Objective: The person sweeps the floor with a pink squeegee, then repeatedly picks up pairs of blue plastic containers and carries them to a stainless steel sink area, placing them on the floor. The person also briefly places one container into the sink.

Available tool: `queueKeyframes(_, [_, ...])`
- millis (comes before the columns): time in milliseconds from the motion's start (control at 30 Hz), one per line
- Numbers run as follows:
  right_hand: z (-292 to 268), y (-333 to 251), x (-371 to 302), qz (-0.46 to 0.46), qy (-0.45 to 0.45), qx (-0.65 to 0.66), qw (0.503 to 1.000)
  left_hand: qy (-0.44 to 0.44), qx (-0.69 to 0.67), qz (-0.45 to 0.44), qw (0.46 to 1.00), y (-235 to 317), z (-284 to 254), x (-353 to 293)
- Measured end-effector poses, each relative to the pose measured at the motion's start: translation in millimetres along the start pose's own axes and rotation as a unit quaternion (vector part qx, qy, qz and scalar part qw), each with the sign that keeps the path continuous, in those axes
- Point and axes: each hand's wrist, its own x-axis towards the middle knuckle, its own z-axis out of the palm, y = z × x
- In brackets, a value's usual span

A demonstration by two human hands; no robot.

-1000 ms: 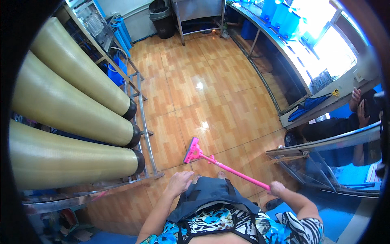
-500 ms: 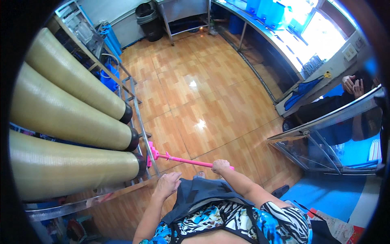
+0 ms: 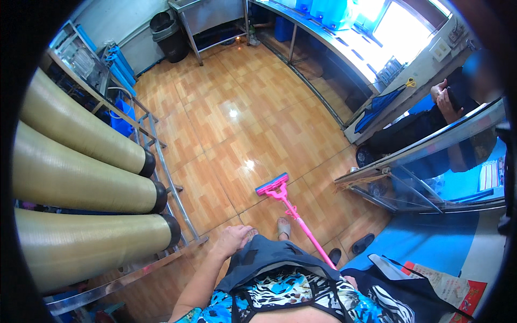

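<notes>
Head view: the pink mop [image 3: 299, 219] slants across the wood-patterned floor [image 3: 215, 118], its head ahead and right of the left grip [image 3: 236, 238], well apart from it. That grip is loosely curled and empty beside the dark apron [image 3: 257, 254]. The right grip is largely hidden near the handle's lower end; I cannot tell its state.

Mop [image 3: 305, 228] pink; apron [image 3: 264, 254] blue-grey; top [image 3: 280, 290] zebra-striped, blue-splashed; shadowy bin [image 3: 173, 46] probably black.

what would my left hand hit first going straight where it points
Probably the pink sponge mop, ahead and to the right; depth is unclear, and the left hand may pass above it.
</notes>
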Motion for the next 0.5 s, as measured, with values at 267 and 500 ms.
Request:
queueKeyframes(267, [-9.7,-102.0,98.1,-0.105,0.044,0.079,0.99,0.009,0.022,-0.011,1.0,19.9,-6.6,3.2])
queueKeyframes(500, [-44.5,-325.3,197.0,-0.148,0.018,0.127,0.981,0.039,0.044,-0.066,0.996,12.8,-6.4,-50.7])
